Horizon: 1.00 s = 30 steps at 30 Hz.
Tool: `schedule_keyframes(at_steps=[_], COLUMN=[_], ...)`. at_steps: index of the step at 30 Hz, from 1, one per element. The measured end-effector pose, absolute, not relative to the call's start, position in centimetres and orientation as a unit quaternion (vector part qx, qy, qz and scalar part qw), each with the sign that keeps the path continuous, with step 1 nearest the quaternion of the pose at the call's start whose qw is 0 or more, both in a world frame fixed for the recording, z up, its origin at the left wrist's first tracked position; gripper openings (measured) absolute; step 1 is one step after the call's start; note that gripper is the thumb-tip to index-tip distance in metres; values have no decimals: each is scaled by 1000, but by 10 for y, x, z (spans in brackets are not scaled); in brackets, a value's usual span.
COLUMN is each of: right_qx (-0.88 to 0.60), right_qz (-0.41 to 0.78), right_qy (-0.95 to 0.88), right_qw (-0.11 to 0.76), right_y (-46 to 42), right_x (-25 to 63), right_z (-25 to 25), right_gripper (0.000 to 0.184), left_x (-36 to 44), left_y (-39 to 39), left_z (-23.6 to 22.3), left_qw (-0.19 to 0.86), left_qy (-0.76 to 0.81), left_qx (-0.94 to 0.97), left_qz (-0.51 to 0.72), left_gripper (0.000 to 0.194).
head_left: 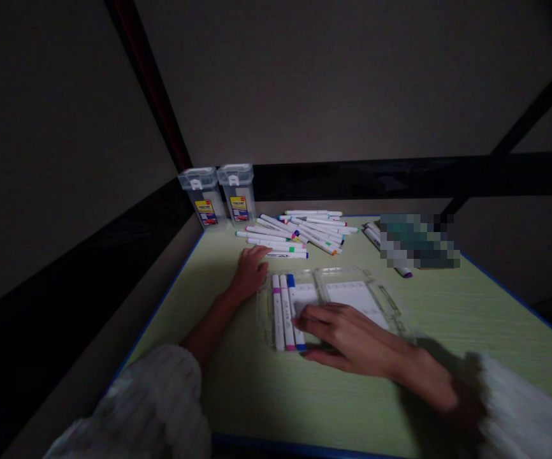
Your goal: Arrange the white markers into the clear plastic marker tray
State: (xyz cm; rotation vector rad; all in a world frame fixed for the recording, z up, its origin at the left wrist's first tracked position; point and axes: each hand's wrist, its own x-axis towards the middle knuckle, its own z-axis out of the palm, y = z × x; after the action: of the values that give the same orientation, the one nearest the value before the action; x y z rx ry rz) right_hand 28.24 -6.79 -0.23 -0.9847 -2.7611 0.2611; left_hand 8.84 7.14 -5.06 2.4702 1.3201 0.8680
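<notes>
A clear plastic case (pixel 321 275) lies opened flat on the table, with three white markers side by side in its left half. They are a purple-banded marker (pixel 278 319), a pink-ended marker (pixel 285 312) and a blue-ended marker (pixel 291 282). Over the case is my right hand (pixel 347 338), its fingertips at the blue-ended marker and its thumb held apart. My left hand (pixel 250 274) reaches past the case's left edge, fingers stretched toward the near side of a pile of white markers (pixel 299 231). Whether those fingertips touch a marker cannot be made out.
Two lidded clear containers (pixel 238 194) with yellow labels stand at the back left of the pale green table (pixel 448 319). At the back right, a purple-ended marker (pixel 403 271) lies beside a pixelated area. Walls rise behind and to the left.
</notes>
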Motion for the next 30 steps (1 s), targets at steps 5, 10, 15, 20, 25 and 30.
schedule_keyframes(at_steps=[5,10,15,20,25,30], right_qx=[-332,-338,-338,-341,-337,-335], right_qz=[90,90,87,93,100,95], right_qy=[-934,-933,-933,-933,-932,-933], right_qw=[93,85,83,74,83,89], right_y=[-68,-68,-68,-68,-68,-68], right_x=[282,282,281,281,282,282], right_z=[-2,-1,0,0,-2,-2], right_gripper=[33,34,33,35,35,37], left_x=[87,84,81,80,78,79], left_y=[68,65,65,63,58,55], left_z=[-46,-44,-44,-43,-34,-28], left_qw=[88,53,21,-14,-56,-91], left_qy=[436,433,422,434,429,448], left_qx=[851,866,878,879,887,872], left_qz=[281,245,226,199,160,175], left_gripper=[32,25,20,17,20,21])
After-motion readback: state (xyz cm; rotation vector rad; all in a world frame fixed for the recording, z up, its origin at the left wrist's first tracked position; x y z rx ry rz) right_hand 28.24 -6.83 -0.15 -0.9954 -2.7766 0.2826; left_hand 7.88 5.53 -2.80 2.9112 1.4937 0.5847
